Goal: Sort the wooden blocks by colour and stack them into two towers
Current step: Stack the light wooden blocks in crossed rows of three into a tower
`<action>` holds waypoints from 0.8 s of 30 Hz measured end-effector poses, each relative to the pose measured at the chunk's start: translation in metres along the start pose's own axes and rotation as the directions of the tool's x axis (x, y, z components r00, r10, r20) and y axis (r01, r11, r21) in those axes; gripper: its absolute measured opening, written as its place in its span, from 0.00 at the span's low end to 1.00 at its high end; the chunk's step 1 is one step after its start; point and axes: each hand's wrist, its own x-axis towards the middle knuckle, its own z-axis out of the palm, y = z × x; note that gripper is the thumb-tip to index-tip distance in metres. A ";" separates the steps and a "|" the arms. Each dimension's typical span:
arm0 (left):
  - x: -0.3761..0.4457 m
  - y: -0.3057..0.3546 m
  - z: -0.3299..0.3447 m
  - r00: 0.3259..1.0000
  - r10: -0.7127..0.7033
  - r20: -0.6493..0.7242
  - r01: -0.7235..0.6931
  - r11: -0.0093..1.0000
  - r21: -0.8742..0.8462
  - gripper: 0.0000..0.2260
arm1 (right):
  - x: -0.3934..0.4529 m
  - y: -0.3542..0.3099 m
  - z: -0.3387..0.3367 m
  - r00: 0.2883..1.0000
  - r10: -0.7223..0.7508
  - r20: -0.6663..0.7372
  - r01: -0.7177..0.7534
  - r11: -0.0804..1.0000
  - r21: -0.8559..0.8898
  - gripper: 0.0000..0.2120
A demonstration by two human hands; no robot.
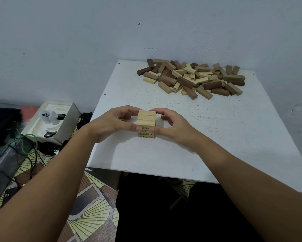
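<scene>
A short tower of light wooden blocks (146, 120) stands near the middle of the white table (216, 137). Its top layer is three pale blocks lying side by side. My left hand (111, 124) cups the tower's left side, thumb at its front corner and fingers curled behind. On the other side, my right hand (173, 127) presses in the same way. Both hands touch the top layers. A loose pile of mixed dark brown and light blocks (192, 78) lies at the far edge of the table by the wall.
To the left of the table, on the floor, an open white box (50, 119) holds small white objects. Green and black cables (24, 147) trail beside it. The wall stands right behind the pile. Below the table's near edge is dark.
</scene>
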 end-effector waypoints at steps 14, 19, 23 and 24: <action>0.000 0.001 -0.010 0.995 -0.097 -0.027 0.094 0.992 -0.090 0.41 | -0.007 -0.006 -0.005 0.998 0.053 -0.024 -0.051 0.998 0.044 0.39; 0.012 0.039 -0.010 0.954 -0.076 -0.290 0.035 0.989 -0.144 0.29 | -0.002 -0.012 -0.030 0.971 0.063 -0.230 -0.055 0.998 0.040 0.22; 0.039 0.082 0.010 0.906 0.047 -0.421 0.039 0.980 0.194 0.15 | 0.007 -0.004 -0.065 0.920 -0.002 -0.392 -0.066 0.985 -0.161 0.17; 0.049 0.093 0.020 0.903 0.087 -0.420 0.020 0.969 0.244 0.13 | 0.008 -0.001 -0.075 0.914 -0.029 -0.405 -0.073 0.969 -0.234 0.17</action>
